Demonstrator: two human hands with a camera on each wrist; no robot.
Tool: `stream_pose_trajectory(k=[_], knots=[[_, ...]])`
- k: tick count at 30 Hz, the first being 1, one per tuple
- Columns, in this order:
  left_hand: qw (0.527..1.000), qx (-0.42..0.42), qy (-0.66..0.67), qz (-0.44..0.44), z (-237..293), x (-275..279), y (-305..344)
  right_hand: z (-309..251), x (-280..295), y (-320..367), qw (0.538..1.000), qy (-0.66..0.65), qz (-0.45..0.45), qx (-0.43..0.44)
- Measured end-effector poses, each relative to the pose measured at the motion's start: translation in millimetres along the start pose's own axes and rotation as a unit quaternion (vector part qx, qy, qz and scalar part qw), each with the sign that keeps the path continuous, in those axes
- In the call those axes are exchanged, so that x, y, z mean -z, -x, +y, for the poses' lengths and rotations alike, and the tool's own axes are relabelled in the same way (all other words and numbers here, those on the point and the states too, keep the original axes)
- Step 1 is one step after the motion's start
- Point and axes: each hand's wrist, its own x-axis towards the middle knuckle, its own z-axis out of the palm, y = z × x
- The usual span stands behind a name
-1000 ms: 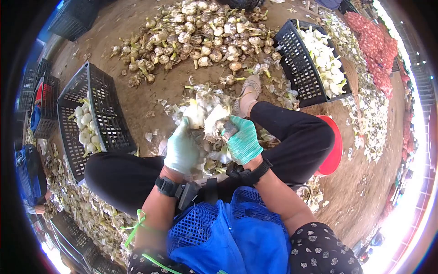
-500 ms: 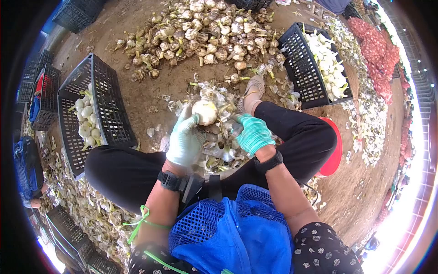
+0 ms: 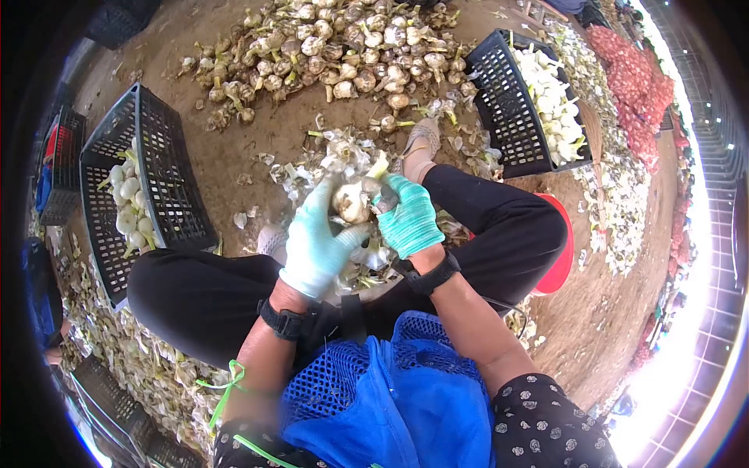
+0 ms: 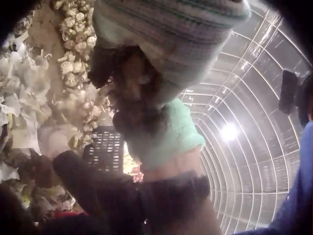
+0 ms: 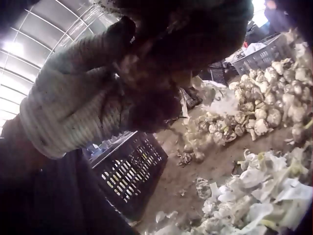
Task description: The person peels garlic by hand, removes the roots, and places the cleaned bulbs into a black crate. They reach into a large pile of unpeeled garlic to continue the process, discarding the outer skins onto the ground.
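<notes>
A garlic bulb [image 3: 350, 201] with dirty skin and a pale stalk stub is held above my lap. My left hand [image 3: 326, 222], in a pale mint glove, grips it from below and the side. In a teal glove, my right hand [image 3: 388, 203] has its curled fingers pinching the bulb's right side near the stalk. The left wrist view shows the bulb [image 4: 131, 83] as a dark lump between both gloves. In the right wrist view, the striped glove [image 5: 73, 110] fills the left half. I cannot tell whether the right hand also holds a tool.
A big pile of unpeeled garlic [image 3: 343, 47] lies ahead on the dirt. A black crate [image 3: 168, 175] with white bulbs stands at left, another crate [image 3: 499, 93] at right. Torn skins [image 3: 343, 156] heap by my sandalled foot [image 3: 417, 148]. A red tub [image 3: 560, 257] sits beside my right leg.
Half a second ago the left hand alone held the bulb and the right hand was slightly apart. Now the right hand has closed in and pinches the bulb, which has turned.
</notes>
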Motion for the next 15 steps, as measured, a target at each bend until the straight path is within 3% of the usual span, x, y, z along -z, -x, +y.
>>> stream_pose_trajectory(k=[1, 6, 9, 11, 15], knots=[[0.993, -0.086, -0.070, 0.028, -6, -1, 0, 4, -3, 1, 1.000, 0.022, -0.006, 0.006], [0.996, -0.073, -0.050, 0.010, -8, 1, 3, 5, -3, 3, 1.000, 0.010, -0.026, 0.009], [0.999, -0.048, 0.010, -0.015, -9, 4, 3, 7, -2, 5, 0.997, -0.033, -0.060, -0.038], [0.959, 0.071, 0.269, -0.049, -3, 5, 3, 13, 0, 4, 0.998, 0.005, -0.063, 0.030], [0.944, 0.105, 0.308, -0.057, 3, 8, 5, 14, 3, 4, 0.998, -0.022, -0.064, 0.019]])
